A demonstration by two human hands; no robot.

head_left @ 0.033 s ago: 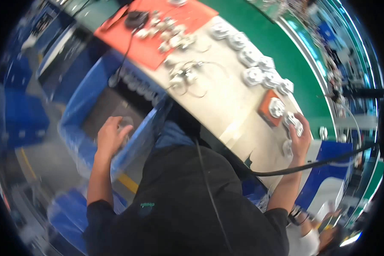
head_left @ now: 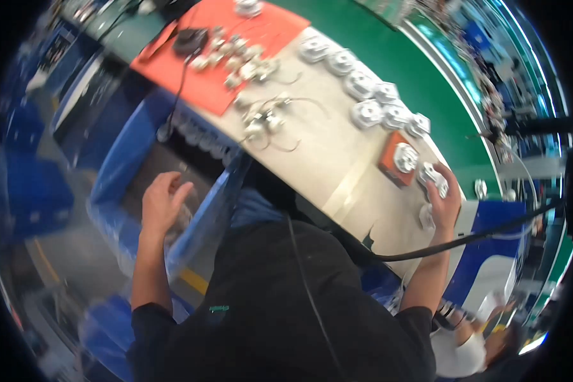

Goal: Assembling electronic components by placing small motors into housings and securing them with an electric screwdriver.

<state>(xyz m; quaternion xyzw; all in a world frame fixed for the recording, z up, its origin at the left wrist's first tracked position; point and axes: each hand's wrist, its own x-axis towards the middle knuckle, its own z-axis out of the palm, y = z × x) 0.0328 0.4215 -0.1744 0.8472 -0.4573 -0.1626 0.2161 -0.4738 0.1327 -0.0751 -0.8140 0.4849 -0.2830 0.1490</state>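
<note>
My left hand [head_left: 163, 205] hangs over a blue bin [head_left: 116, 153] lined with clear plastic. Its fingers are apart and nothing shows between them. A blurred translucent piece [head_left: 183, 219] shows just below that hand, inside the bin. At the right end of the table, my right hand [head_left: 447, 198] has its thumb and fingers around a white plastic part [head_left: 433, 179] with rounded cutouts. Close to it, a similar white round part [head_left: 405, 157] rests on an orange-brown block [head_left: 391, 167]. Another whitish piece [head_left: 426, 217] lies by my right wrist, partly hidden.
Several white housings [head_left: 368, 113] line the far table edge. Small cream parts with wires [head_left: 264, 120] lie on the pale table [head_left: 325, 159] and on an orange mat [head_left: 165, 70]. A black cable [head_left: 420, 253] crosses my right forearm. A co-worker's arm [head_left: 465, 334] is at lower right.
The translucent piece, earlier close to my left fingertips, now sits lower, apart from them. My right hand stays on the white part. The whole view has shifted slightly.
</note>
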